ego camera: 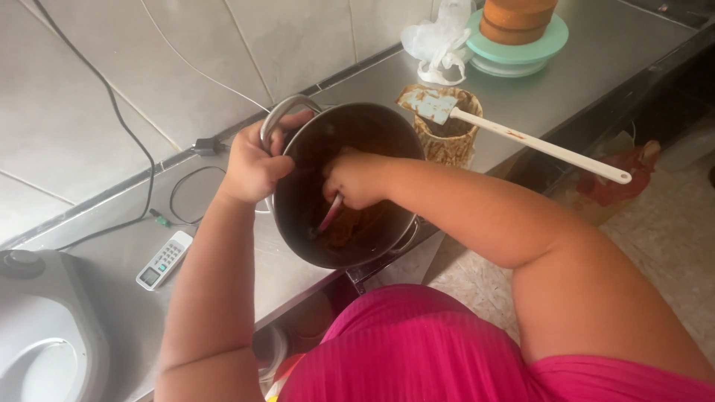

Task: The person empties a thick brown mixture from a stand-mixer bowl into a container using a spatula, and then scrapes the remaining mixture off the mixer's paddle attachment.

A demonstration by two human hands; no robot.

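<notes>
Left hand (253,165) grips the pot (298,201) handle; right hand (356,177) clutches a spoon (328,215) inside.

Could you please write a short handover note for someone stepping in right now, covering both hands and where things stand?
Left hand: closed on the handle of the metal pot, tilting it at the counter edge.
Right hand: inside the pot, grip closed on a spoon scraping brown mixture.
Nearby: white spatula resting across a smeared cup, cake on a green stand, remote by the cables.
Done: the pot walls are mostly scraped.
Left: some mixture remains at the bottom.
</notes>
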